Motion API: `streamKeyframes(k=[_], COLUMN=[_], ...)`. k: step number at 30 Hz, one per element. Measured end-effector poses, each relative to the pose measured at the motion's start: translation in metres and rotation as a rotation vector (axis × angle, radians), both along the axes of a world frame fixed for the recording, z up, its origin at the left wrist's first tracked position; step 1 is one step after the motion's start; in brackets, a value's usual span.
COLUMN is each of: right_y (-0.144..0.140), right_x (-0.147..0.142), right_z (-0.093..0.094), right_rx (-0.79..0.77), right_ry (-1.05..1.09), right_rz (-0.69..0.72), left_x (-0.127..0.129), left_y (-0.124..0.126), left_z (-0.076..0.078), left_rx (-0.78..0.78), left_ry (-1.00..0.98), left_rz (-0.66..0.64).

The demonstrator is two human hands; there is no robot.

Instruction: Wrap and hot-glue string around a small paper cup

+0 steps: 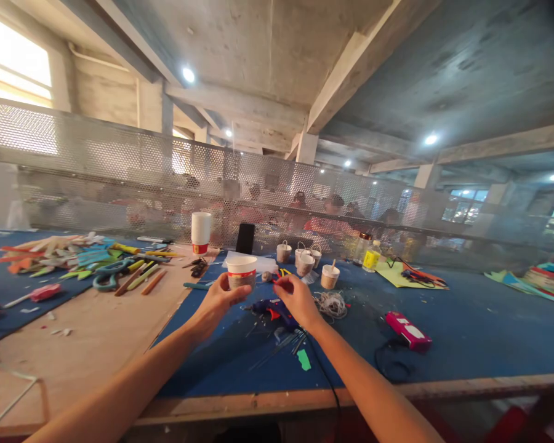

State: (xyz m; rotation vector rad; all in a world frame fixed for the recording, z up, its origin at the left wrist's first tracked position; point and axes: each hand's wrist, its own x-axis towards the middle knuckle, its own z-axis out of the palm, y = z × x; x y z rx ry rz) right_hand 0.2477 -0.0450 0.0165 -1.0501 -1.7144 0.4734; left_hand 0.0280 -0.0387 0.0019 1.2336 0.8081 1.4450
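Left hand: our left hand (221, 299) sits just left of the frame's centre, fingers wrapped round a paper cup (241, 272) and holding it upright above the table.
Right hand: our right hand (297, 298) is just right of centre, fingertips pinched narrow; we see a bit of red at them but cannot tell what it is or whether it is gripped.
Paper cup: white with a red band near the rim and a brownish wrap lower down, at the middle of the frame, between our two hands.
Glue gun: a blue glue gun (273, 309) lies on the table just below our right hand, its black cord running down toward the lower edge of the frame.
String: a loose pile of white string (331, 303) lies just right of our right hand.
Small cups: a group of small handled cups (305, 260) stands behind our hands, right of centre.
Cup stack: a tall stack of white cups (200, 232) stands left of centre, near the mesh screen (96, 178).
Phone: a dark phone (245, 238) leans upright behind the held cup.
Craft sticks: coloured sticks and scissors (111, 271) are spread over the left of the frame.
Table: blue table (480, 332), with a brown board on its left part.
People: other people sit behind the screen, blurred.
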Motion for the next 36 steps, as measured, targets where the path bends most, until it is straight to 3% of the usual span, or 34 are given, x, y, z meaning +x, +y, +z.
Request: streamKeyframes(k=[3, 6, 14, 36], right_y=[-0.009, -0.013, -0.007, -0.006], right_x=[-0.019, -0.033, -0.039, -0.036], right_z=[0.027, 0.037, 0.021, 0.019], right_rx=[0.024, 0.046, 0.135, 0.096], right_ry=[0.097, 0.111, 0.080, 0.114], right_rz=[0.138, 0.164, 0.113, 0.107], left_x=[0.001, 0.001, 0.004, 0.005], left_y=[-0.001, -0.003, -0.011, -0.012], left_z=[0.000, 0.001, 0.006, 0.008], left_rx=[0.022, 0.053, 0.059, 0.032], left_ry=[0.022, 0.002, 0.012, 0.066], left_rz=[-0.024, -0.060, -0.068, -0.096])
